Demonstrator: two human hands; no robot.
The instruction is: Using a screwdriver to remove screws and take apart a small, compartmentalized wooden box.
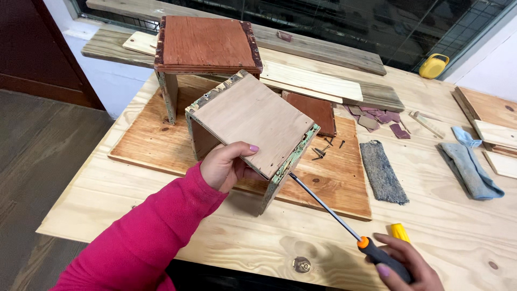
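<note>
Desk (226,242): left hand (223,167) clenched on box (250,126), right hand (404,264) gripping screwdriver (328,207) at edge screw; loose screws (323,151) still unused.

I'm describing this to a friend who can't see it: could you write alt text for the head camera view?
On a pale wooden table, the left hand steadies a small plywood stool tipped on its side while the right hand holds a screwdriver with its tip at the stool's edge. Loose screws, a second stool with a red-brown top, boards and grey cloths lie around.
</note>
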